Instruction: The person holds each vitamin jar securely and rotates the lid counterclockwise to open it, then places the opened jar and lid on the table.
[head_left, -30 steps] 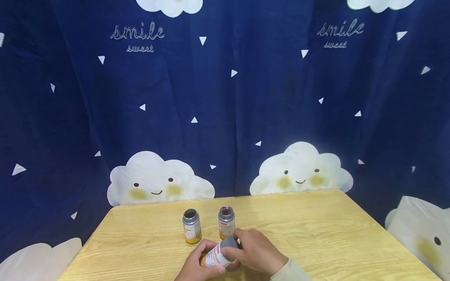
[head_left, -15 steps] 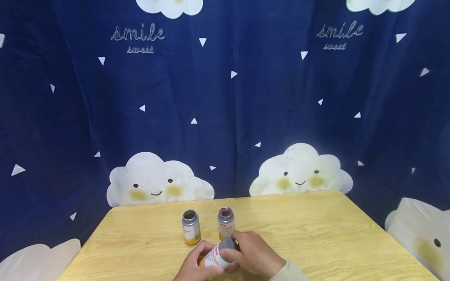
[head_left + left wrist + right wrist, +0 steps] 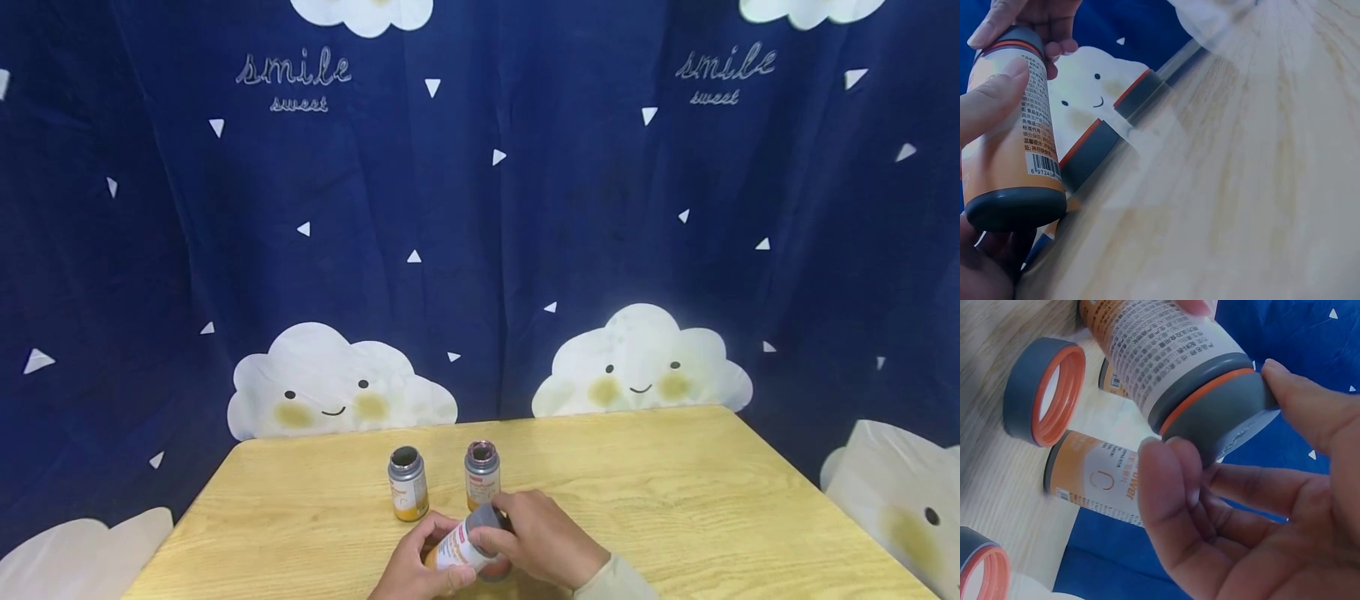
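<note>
Head cam: gripping a tilted bottle [image 3: 453, 550] round the body with the left hand [image 3: 412, 562], pinching its grey cap [image 3: 487, 517] with the right hand [image 3: 547, 537]. Held up off the worktop [image 3: 675, 467], well in from the far edge, roughly midway between the sides. Past that, toward the far edge: an uncapped bottle [image 3: 408, 495] upright nearer the left edge, and a second uncapped bottle [image 3: 482, 485] just beyond the right fingertips.

Left wrist cam: pressing the tilted bottle's side with the left thumb, base toward the lens. Down on the worktop, a loose cap [image 3: 1091, 155] and another loose cap [image 3: 1141, 95], orange rims up.

Right wrist cam: clasping the grey cap between right thumb and fingertips, thin orange ring [image 3: 1205, 392] showing underneath.
</note>
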{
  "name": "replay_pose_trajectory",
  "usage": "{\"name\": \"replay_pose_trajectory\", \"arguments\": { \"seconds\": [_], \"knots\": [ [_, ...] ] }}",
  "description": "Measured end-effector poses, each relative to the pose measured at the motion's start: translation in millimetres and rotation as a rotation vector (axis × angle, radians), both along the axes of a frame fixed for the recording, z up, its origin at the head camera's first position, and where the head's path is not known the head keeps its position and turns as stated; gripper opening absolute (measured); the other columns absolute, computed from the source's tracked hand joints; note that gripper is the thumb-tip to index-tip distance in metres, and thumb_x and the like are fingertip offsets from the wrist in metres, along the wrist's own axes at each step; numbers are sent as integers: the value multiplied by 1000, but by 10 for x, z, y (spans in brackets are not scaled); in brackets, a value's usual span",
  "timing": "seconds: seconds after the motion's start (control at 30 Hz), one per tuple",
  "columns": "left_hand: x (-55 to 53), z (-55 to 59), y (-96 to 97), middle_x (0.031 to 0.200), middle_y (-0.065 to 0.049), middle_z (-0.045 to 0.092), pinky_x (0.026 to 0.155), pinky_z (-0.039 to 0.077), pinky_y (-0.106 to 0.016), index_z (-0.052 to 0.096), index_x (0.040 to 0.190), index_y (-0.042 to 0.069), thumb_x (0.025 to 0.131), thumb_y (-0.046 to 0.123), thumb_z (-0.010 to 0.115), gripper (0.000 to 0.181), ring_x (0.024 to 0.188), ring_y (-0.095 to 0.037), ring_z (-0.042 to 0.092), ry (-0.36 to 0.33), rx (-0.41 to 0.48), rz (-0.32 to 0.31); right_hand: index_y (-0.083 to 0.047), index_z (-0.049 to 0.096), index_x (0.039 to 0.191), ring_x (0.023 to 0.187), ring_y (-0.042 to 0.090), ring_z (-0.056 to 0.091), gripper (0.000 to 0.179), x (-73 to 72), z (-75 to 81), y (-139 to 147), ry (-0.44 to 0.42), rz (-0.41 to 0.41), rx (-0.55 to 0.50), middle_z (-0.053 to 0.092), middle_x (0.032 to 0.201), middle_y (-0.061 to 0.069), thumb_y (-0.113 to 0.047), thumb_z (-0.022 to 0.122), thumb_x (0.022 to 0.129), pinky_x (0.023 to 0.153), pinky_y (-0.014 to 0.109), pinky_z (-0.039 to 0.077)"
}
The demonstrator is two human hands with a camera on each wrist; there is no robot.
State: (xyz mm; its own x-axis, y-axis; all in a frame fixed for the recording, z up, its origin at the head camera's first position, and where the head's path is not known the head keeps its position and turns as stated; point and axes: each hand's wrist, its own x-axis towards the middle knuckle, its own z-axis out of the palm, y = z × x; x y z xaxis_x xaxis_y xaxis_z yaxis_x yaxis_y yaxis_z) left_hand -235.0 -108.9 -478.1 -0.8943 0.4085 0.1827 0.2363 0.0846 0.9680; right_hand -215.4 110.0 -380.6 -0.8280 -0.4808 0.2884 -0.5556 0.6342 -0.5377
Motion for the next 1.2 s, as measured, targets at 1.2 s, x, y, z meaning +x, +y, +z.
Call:
{"name": "replay_pose_trajectory", "arguments": {
  "seconds": [1.2],
  "knots": [
    [-13, 19, -23, 123, -13, 53, 85, 50, -31, 38, 140, 0, 89, 15, 68, 62, 105, -26, 55, -104, 113, -145, -16, 62, 110, 74, 0, 54, 33, -57, 20, 59, -20, 117, 4, 59, 88, -14, -35, 71, 85, 64, 20, 48]
  ]
}}
